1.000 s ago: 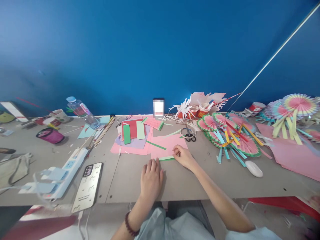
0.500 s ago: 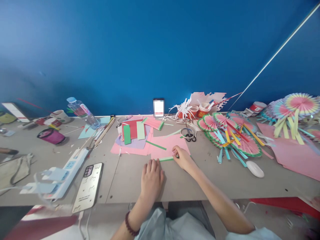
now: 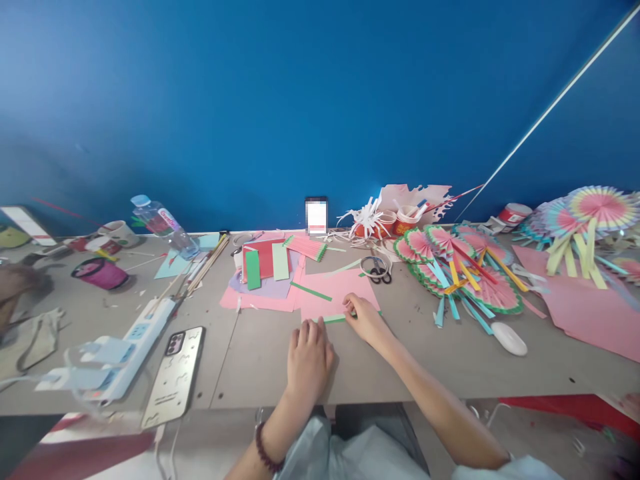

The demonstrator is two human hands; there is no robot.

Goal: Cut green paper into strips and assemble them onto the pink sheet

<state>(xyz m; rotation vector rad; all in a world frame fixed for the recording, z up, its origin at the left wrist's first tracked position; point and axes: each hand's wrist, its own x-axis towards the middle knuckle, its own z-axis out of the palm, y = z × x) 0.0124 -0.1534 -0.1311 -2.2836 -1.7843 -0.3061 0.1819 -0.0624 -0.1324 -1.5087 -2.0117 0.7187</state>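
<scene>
A sheet of pink paper (image 3: 345, 290) lies flat on the table in front of me, with a narrow green paper strip (image 3: 334, 319) along its near edge. My left hand (image 3: 309, 357) rests palm down, fingers stretched out, its fingertips at the paper's near left corner. At the right end of the strip, my right hand (image 3: 364, 319) has its fingers curled together on the paper; what they pinch is mostly hidden. Another dark green strip (image 3: 313, 291) lies slanted across the sheet's left part. Scissors with black handles (image 3: 383, 275) and a roll of clear tape (image 3: 371, 267) lie just beyond the paper.
Folded paper fans (image 3: 465, 267) lie to the right, near a white mouse (image 3: 509, 339). Left are a phone (image 3: 175, 377), a power strip (image 3: 133, 353), a water bottle (image 3: 167, 223) and a purple pouch (image 3: 103, 274). Green cards (image 3: 253, 269) and a pleated paper piece (image 3: 307, 247) lie behind.
My left hand has shifted slightly right. My right hand stays at the strip, almost unmoved. A blurred brown shape has come in at the far left edge.
</scene>
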